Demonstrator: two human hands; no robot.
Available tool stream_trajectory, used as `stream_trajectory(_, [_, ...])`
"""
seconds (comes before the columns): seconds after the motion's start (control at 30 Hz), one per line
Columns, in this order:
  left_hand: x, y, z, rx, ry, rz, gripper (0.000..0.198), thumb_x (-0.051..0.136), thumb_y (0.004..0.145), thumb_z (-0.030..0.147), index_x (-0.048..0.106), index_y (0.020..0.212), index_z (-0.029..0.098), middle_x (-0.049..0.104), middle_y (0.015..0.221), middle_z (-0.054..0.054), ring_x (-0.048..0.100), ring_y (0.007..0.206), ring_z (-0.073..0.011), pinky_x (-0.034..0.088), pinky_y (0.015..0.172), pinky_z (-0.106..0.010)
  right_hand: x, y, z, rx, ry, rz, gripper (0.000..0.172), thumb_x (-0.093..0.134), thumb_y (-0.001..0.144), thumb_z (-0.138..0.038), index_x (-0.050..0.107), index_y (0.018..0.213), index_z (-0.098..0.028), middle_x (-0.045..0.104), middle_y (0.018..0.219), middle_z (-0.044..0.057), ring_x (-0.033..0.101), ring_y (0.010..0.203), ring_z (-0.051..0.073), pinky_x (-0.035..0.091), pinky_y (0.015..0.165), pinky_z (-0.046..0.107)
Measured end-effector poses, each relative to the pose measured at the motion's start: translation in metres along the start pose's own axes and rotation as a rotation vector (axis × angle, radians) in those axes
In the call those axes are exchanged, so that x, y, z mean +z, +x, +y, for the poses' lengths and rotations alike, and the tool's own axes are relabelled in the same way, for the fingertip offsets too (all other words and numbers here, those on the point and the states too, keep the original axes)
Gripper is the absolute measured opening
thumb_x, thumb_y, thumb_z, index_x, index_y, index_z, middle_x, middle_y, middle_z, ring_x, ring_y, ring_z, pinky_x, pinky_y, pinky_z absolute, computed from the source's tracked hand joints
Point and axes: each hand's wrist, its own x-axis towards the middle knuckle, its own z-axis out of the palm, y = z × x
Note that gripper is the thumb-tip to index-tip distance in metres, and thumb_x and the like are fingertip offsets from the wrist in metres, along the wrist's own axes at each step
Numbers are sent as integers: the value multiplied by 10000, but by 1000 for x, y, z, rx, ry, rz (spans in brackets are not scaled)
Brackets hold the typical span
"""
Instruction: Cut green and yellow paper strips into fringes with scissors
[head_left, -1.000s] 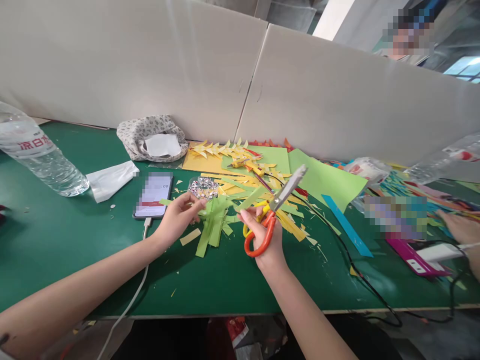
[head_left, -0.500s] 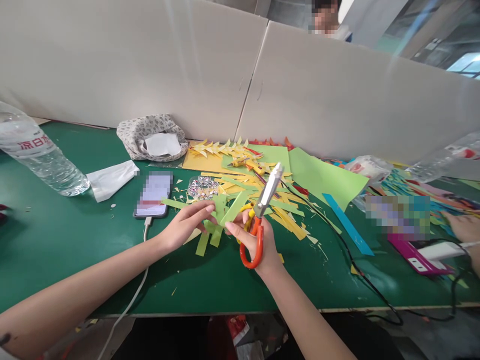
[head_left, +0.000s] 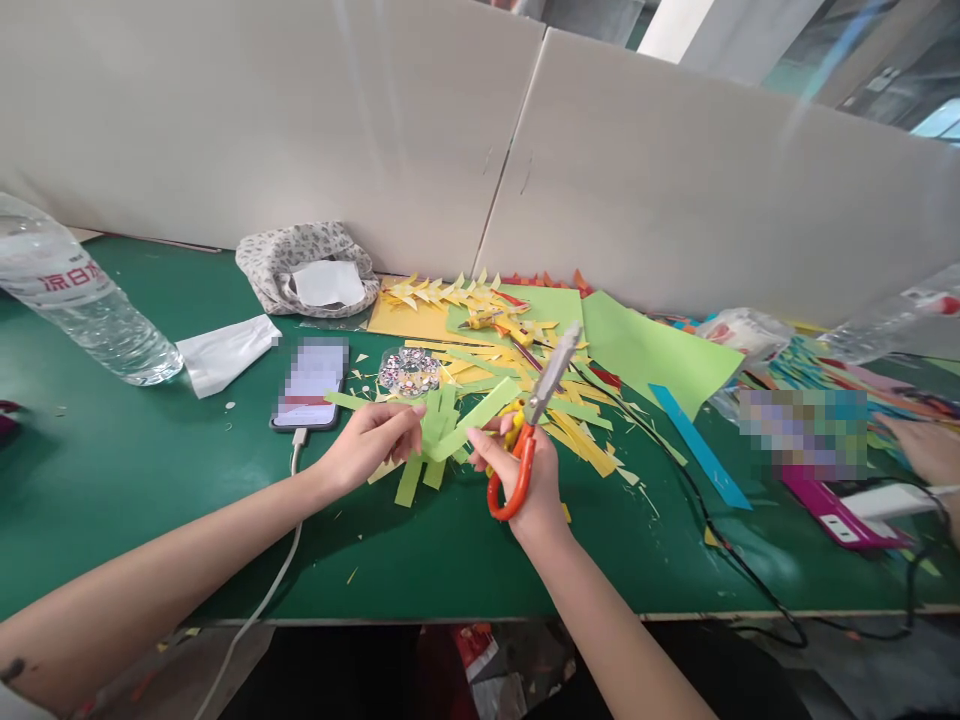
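Observation:
My right hand (head_left: 525, 475) grips orange and yellow handled scissors (head_left: 534, 415), blades closed and pointing up to the right, and its thumb and finger also pinch a light green paper strip (head_left: 474, 420). My left hand (head_left: 371, 440) has its fingers closed on the other end of the green strips (head_left: 429, 440), which fan out on the green table (head_left: 150, 480) between both hands.
Behind lie yellow and green paper scraps (head_left: 517, 340), a phone (head_left: 310, 383) on a white cable, a dish of sequins (head_left: 409, 370), a water bottle (head_left: 82, 305), tissue (head_left: 225, 352) and a cloth pouch (head_left: 307, 265). Another person's hand (head_left: 926, 450) is at the right by a pink device (head_left: 832, 510).
Both hands drew closer together and slightly lower; the scissors swung upright and then tilted right again. The green strip now bridges both hands.

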Motion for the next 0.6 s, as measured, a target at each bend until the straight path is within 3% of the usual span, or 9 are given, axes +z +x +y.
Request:
stream_trajectory(0.07, [1,-1,0,-60,-4,-166,445,377,849,397,614,586,128,554,479,-15,478,408,-90,345,418,-215,-1,1,-1,-29,56,48,395,739,582,-315,382,713,-210,548,723,-53,594,514,112,475,517,252])
stream_trajectory(0.13, [3,-2,-1,-69,-48,-248,399,362,851,386,663,823,126,665,694,-66,572,515,-130,370,417,-221,-2,1,-2,-28,102,0,397,739,584,-301,374,709,-211,538,700,-63,605,536,117,486,544,256])
stream_trajectory(0.23, [6,-2,-2,-103,-89,-146,400,474,804,393,581,1088,133,675,896,-96,626,755,-199,469,520,-256,-2,-2,-2,35,93,-137,389,739,582,-296,377,695,-208,541,676,-68,592,498,111,494,557,270])
stream_trajectory(0.4, [5,0,0,-135,-166,-53,429,600,725,379,588,1093,159,578,1182,-98,607,874,-215,512,693,-314,3,-6,1,115,21,-236,401,753,552,-304,384,682,-212,553,655,-58,593,506,128,495,551,280])
stream_trajectory(0.5, [6,1,-2,-118,-179,-66,407,611,721,382,590,1068,172,620,1092,-73,597,887,-208,503,695,-296,3,-5,2,124,-25,-257,411,752,546,-324,379,682,-217,557,637,-54,579,499,129,500,538,283])
stream_trajectory(0.6, [6,2,-6,-86,-163,-54,363,637,700,371,598,987,154,643,860,-46,589,785,-182,487,620,-274,3,-5,4,120,-91,-294,401,752,540,-340,399,687,-219,573,650,-38,574,501,137,508,518,295])
